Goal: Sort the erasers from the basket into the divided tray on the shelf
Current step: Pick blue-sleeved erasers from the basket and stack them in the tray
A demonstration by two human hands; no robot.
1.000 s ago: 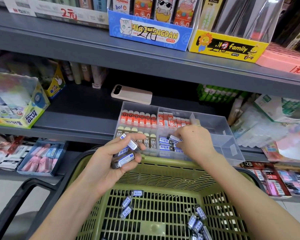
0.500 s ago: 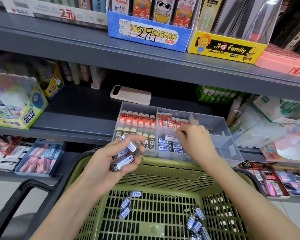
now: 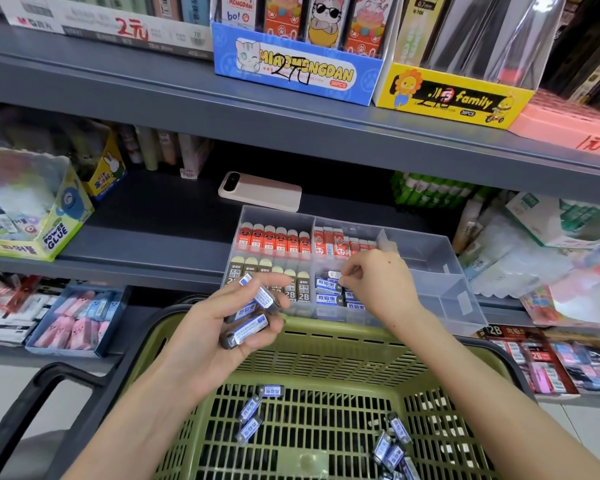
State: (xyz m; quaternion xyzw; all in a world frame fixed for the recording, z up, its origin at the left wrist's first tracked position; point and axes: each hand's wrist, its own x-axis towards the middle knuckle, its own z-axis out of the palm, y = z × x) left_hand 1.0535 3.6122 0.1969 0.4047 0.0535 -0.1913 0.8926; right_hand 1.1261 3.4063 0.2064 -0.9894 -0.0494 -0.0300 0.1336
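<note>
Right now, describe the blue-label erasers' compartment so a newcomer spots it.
On the shelf beyond the green basket sits a clear divided tray; take its front middle compartment, under the right hand. Only it holds blue-labelled erasers; others hold brown ones, red ones or none.

The divided tray (image 3: 465, 306) is open from above, its right compartments free. The upper shelf (image 3: 291, 133) overhangs it, a phone (image 3: 260, 190) lies just behind, and the basket (image 3: 326, 334) rim crowds its front.
</note>
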